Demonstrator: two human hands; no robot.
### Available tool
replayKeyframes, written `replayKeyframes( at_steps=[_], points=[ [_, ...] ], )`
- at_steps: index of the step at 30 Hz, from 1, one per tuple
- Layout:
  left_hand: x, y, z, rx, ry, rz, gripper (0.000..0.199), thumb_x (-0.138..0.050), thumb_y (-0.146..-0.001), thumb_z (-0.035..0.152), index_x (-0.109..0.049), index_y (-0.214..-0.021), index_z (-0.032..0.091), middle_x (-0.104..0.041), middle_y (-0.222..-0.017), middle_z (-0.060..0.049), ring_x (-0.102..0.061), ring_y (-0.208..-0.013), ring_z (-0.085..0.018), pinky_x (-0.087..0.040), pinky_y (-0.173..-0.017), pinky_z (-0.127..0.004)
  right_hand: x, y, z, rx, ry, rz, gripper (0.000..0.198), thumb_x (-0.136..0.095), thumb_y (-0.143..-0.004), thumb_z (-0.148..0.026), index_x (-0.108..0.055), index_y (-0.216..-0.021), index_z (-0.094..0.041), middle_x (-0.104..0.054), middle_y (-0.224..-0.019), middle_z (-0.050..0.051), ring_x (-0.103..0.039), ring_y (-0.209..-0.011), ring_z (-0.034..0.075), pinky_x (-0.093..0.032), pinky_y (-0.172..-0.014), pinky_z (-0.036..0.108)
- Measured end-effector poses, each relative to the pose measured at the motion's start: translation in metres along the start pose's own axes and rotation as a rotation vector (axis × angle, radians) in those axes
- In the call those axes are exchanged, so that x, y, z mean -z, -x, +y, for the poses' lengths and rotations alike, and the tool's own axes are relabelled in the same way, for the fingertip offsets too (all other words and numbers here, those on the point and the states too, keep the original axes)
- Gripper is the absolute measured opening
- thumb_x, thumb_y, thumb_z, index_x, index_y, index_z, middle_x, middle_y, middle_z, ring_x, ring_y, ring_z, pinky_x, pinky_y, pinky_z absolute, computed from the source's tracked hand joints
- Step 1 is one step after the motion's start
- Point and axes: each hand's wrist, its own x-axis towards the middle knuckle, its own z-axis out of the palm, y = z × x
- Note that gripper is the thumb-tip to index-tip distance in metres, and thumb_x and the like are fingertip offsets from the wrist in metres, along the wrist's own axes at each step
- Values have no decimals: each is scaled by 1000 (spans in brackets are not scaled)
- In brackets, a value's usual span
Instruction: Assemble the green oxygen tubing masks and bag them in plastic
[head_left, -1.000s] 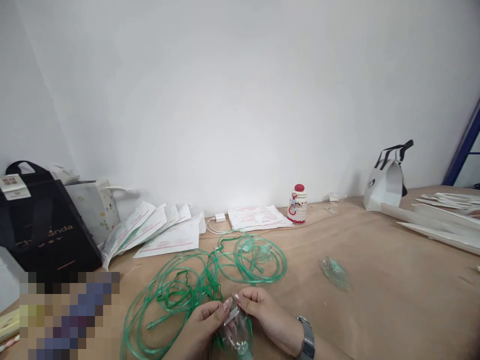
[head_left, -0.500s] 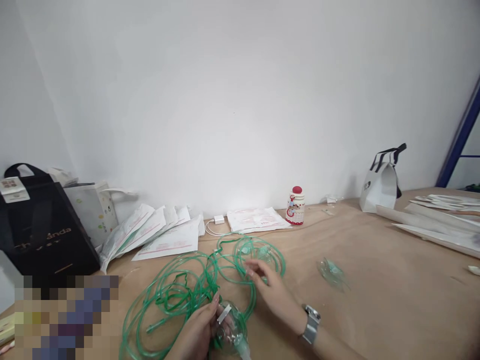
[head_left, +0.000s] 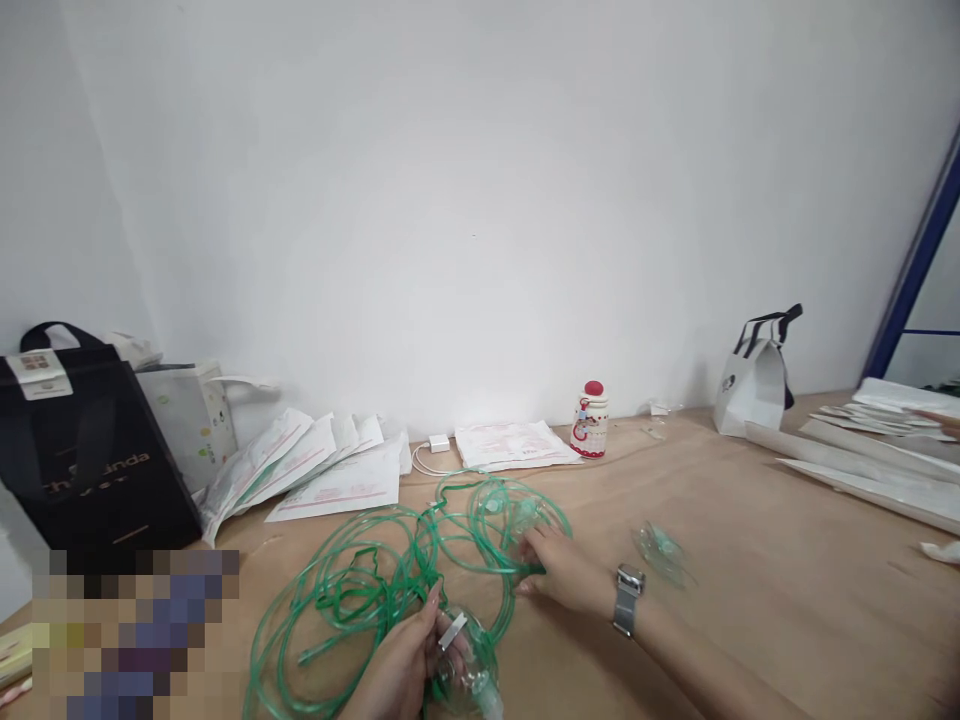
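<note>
My left hand [head_left: 401, 655] is closed around a clear oxygen mask [head_left: 466, 665] that has a metal nose strip and a green strap. Coiled green tubing [head_left: 262, 640] lies in loops on the table just beyond and to the left of it. Another clear mask [head_left: 531, 508] rests among the farther loops. My right hand [head_left: 559, 570] is at the right edge of those loops, its fingers and thumb curled about the tubing; the fingertips are partly hidden. A small clear-and-green mask [head_left: 661, 552] lies apart on the right.
White packets [head_left: 341, 490] lean at the back left beside a black bag [head_left: 97, 450]. Another flat packet [head_left: 517, 443] and a red-capped bottle [head_left: 590, 425] are by the wall. To the right are a white bag [head_left: 750, 395] and long paper wrappers [head_left: 870, 480].
My right hand has moved slightly right and down, and its fingers have curled at the edge of the tubing loops. My left hand keeps the mask in nearly the same place.
</note>
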Motion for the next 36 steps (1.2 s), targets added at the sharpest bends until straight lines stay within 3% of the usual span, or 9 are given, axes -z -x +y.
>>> replayKeyframes(
  at_steps=[4, 8, 14, 19, 21, 25, 30, 34, 36],
  points=[
    [-1, 2, 1, -24, 5, 7, 48, -61, -61, 61, -57, -51, 14, -56, -48, -2, -49, -47, -12, -36, -50, -26, -1, 11, 4, -68, 46, 15, 19, -66, -58, -16, -55, -74, -17, -61, -80, 10, -52, -81, 27, -34, -74, 40],
    [-1, 2, 3, -6, 10, 1, 48, -61, -61, 61, -57, -53, 14, -58, -50, -2, -49, -48, -12, -37, -51, -26, 18, 10, 7, -42, -36, 27, 11, -59, -63, -14, -52, -56, -19, -59, -63, 3, -54, -70, 22, -35, -72, 36],
    [0, -1, 0, -6, -37, 2, 55, -58, -56, 68, -57, -51, 14, -58, -49, -3, -49, -48, -13, -37, -51, -26, 101, -21, 3, -52, -302, 312, 27, -48, -77, -33, -45, -54, -20, -45, -44, -3, -41, -41, 11, -32, -42, 24],
    [1, 0, -4, -40, -170, 13, 55, -53, -61, 69, -60, -53, 15, -60, -51, -3, -52, -52, -16, -38, -56, -29, 174, -44, -6, -1, -527, 678, 34, -48, -79, -49, -44, -62, -20, -34, -42, -9, -31, -35, 6, -28, -37, 20],
    [1, 5, -2, -99, -273, 91, 46, -54, -66, 62, -64, -61, 17, -64, -63, -4, -56, -65, -20, -40, -66, -31, 190, -49, -12, 24, -600, 767, 35, -51, -78, -50, -43, -62, -20, -33, -43, -10, -30, -34, 5, -28, -35, 20],
    [0, 13, 5, -384, -599, 242, 29, -60, -70, 45, -68, -84, 22, -65, -90, -6, -51, -96, -26, -33, -87, -32, 203, -56, -23, 64, -717, 854, 35, -58, -75, -47, -43, -60, -19, -34, -42, -9, -30, -33, 4, -27, -34, 19],
    [-2, 16, 13, -728, -792, 370, 28, -50, -78, 36, -63, -99, 22, -56, -99, -7, -46, -103, -26, -28, -94, -37, 200, -54, -37, 184, -848, 964, 34, -46, -84, -42, -43, -60, -19, -32, -43, -10, -26, -35, 3, -25, -35, 16],
    [-16, 30, 27, -867, -806, 394, 24, -52, -78, 33, -64, -96, 22, -55, -101, -8, -46, -103, -27, -29, -93, -36, 199, -45, -60, 300, -903, 968, 34, -43, -87, -40, -42, -60, -19, -32, -45, -9, -25, -37, 4, -27, -38, 17],
    [-32, 37, 31, -813, -732, 294, 22, -55, -76, 36, -67, -88, 22, -59, -92, -9, -51, -92, -26, -35, -85, -34, 198, -37, -79, 381, -922, 976, 34, -43, -87, -40, -43, -61, -19, -33, -46, -9, -27, -38, 5, -29, -40, 18]
  ],
)
